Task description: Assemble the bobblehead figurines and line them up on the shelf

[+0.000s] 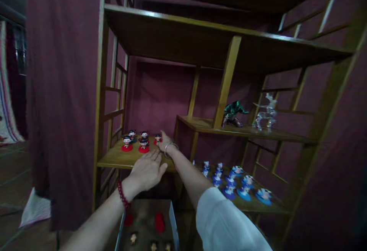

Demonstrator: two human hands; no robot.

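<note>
My right hand [164, 143], with a silver bangle at its wrist, reaches over the small wooden shelf [114, 160]. Its fingers close against the right side of a small black-haired figurine [157, 138] on a red base; the hand partly hides that figurine. Just left of it, several similar figurines stand in two rows, among them a front one [143, 145] and a left one [126, 143]. My left hand [147, 170], wearing a dark red bead bracelet, is palm down with fingers stretched out at the shelf's front edge, holding nothing.
Below my hands is an open box [174, 224] with red round pieces [159, 222] and small figures [133, 238]. Blue-and-white figurines [230, 188] fill the lower right shelf. A green figure [235, 112] and a clear deer ornament [266, 113] stand higher. A wooden upright [229, 79] divides the shelves.
</note>
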